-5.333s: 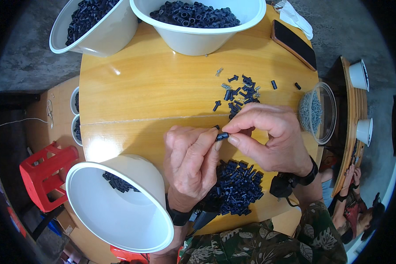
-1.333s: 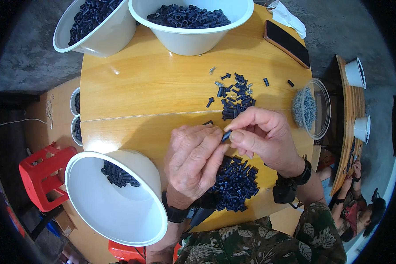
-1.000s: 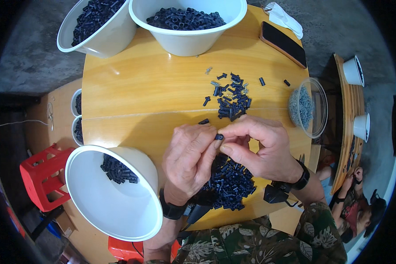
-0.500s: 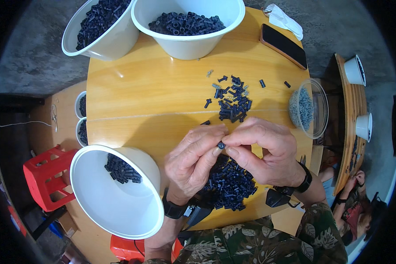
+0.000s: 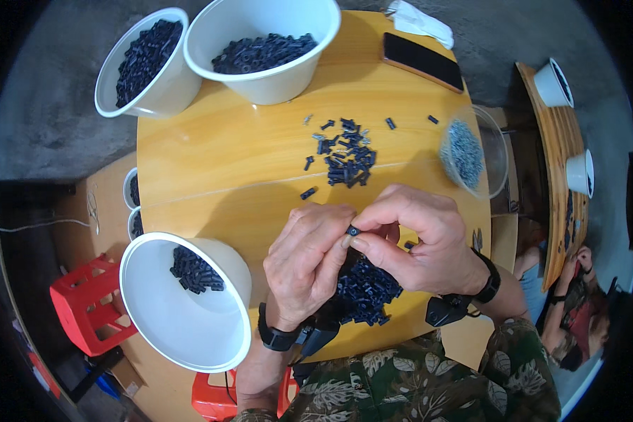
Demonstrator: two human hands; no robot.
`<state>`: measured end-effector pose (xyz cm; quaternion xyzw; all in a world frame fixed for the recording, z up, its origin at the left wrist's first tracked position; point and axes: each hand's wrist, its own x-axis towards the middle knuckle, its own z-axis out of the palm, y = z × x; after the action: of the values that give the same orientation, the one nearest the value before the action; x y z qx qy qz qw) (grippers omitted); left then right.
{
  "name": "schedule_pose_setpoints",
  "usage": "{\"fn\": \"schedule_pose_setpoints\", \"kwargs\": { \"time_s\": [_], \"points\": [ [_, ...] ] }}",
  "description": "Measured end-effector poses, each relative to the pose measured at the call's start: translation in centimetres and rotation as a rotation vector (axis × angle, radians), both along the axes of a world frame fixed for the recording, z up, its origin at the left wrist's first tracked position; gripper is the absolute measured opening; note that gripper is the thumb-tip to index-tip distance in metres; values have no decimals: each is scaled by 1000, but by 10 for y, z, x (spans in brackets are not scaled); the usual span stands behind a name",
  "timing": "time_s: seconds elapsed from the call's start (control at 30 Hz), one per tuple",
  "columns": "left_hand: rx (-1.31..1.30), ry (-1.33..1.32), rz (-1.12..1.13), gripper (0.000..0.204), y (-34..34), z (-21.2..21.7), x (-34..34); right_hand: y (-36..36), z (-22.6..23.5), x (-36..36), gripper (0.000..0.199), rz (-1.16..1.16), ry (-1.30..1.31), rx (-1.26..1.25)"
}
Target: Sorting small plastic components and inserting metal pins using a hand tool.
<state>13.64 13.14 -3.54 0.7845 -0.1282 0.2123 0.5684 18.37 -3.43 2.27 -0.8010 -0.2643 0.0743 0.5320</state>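
Observation:
Between my fingertips is a small black plastic tube piece (image 5: pixel 353 230), its round end with a pale centre facing up. My left hand (image 5: pixel 306 257) pinches it from the left, and my right hand (image 5: pixel 418 235) pinches it from the right. Partly hidden below my hands lies a heap of black tube pieces (image 5: pixel 369 292). Beyond them, a looser pile of black pieces (image 5: pixel 350 160) is mixed with a few small metal bits. At left, a large white tub (image 5: pixel 148 309) tips toward me with some black pieces inside.
Two white tubs (image 5: pixel 267 88) (image 5: pixel 169 95) of black pieces stand at the far left. A phone (image 5: pixel 422 62) and white tissue (image 5: pixel 420 22) lie far right. A clear bowl of small metal screws (image 5: pixel 464 155) sits at the right edge. Red stools (image 5: pixel 84 309) stand left; another person (image 5: pixel 577 309) sits right.
The view has shifted a little, so the table things sit further left. Both hands still pinch the small black piece, which looks slightly turned between the fingertips.

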Motion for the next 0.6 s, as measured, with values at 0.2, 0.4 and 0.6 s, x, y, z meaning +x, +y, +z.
{"fn": "schedule_pose_setpoints", "kwargs": {
  "time_s": [0.2, 0.4, 0.6],
  "points": [
    [102, -110, -80, 22, -16, 29, -16, -25, 23, -32, 12, -46, -37, 35],
    [-100, -42, -149, 20, -46, 34, -57, -63, 40, -84, 17, -98, -185, 107],
    [-172, -46, -211, 18, -83, 27, -91, -103, 86, -183, 35, -51, -703, 480]
  ]
}}
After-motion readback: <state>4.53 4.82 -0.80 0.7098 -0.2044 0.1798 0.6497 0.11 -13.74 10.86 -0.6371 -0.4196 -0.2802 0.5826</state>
